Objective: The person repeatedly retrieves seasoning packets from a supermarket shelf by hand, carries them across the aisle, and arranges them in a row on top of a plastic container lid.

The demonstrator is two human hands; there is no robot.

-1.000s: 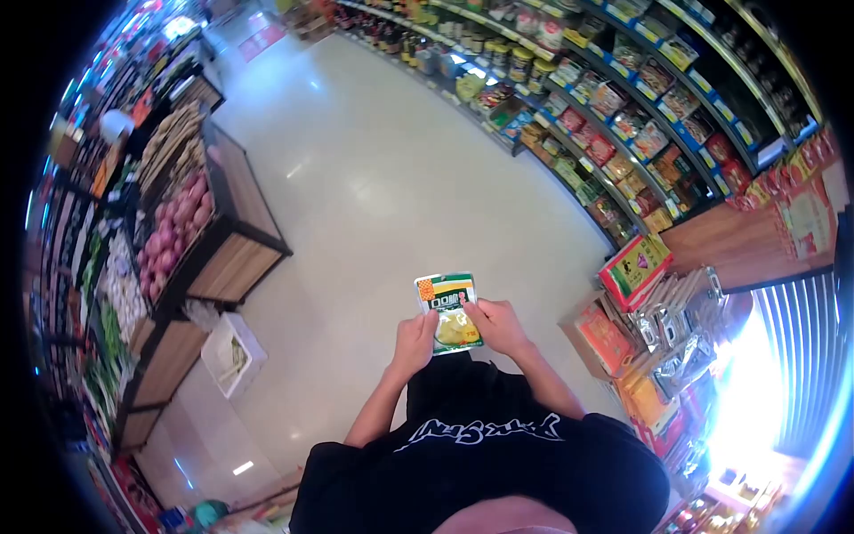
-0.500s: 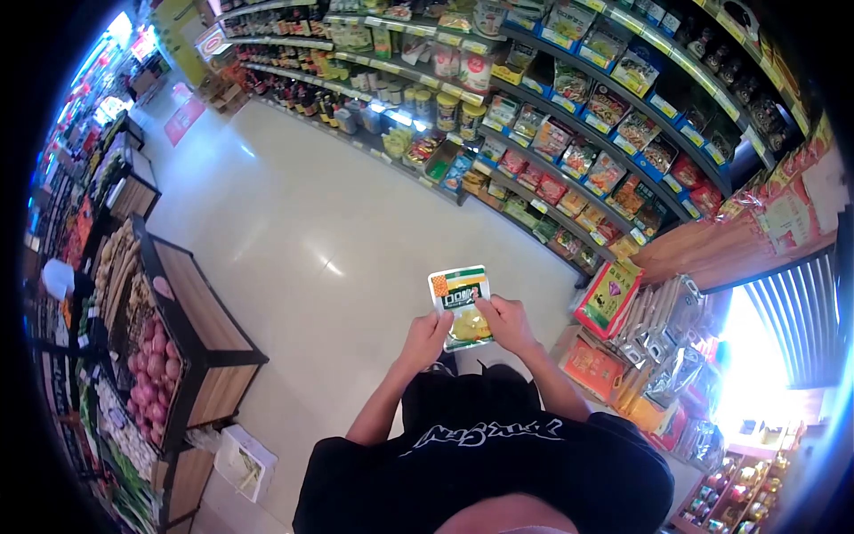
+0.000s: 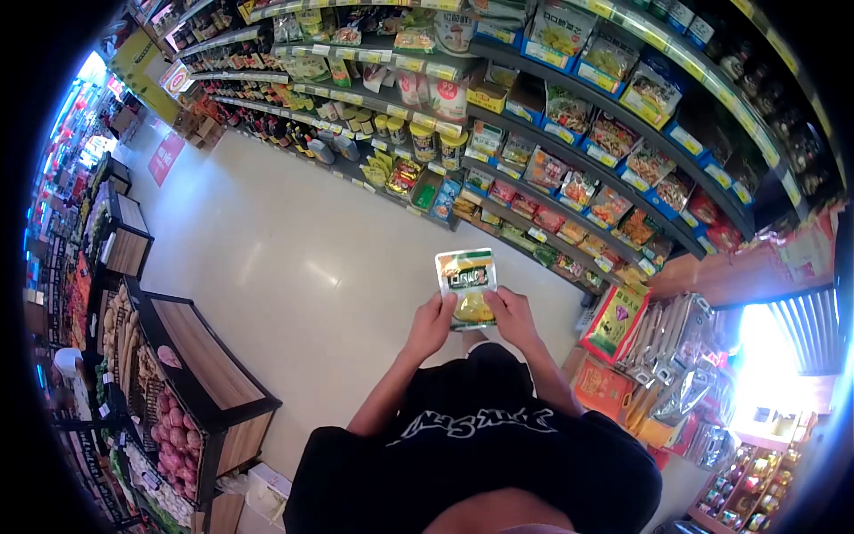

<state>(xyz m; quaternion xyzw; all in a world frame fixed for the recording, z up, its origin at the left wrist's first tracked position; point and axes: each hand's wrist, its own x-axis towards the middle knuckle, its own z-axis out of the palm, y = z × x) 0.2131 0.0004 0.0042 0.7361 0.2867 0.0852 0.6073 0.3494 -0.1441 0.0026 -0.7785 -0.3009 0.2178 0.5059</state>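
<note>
Between my two hands is a food pouch [image 3: 469,274], white-edged with a green label panel, an orange corner and yellow contents showing low on its front. My left hand [image 3: 432,326] grips its lower left edge, the thumb pressed on the front. At the lower right edge, my right hand [image 3: 513,318] pinches it the same way. The pouch is held out in front of my body, above the floor, its printed face toward me. Fingers behind it are hidden.
Store shelves [image 3: 578,133] with packaged foods curve across the front and right. A produce stand [image 3: 218,374] with purple-red onions [image 3: 175,436] is at the left. A red-green bag [image 3: 617,322] and more packages stand close on my right. Pale floor [image 3: 294,240] lies between.
The view has shifted nearer the shelves, which look larger. The pouch stays in both hands, slightly higher in view and tipped a little. A foot now shows beneath it.
</note>
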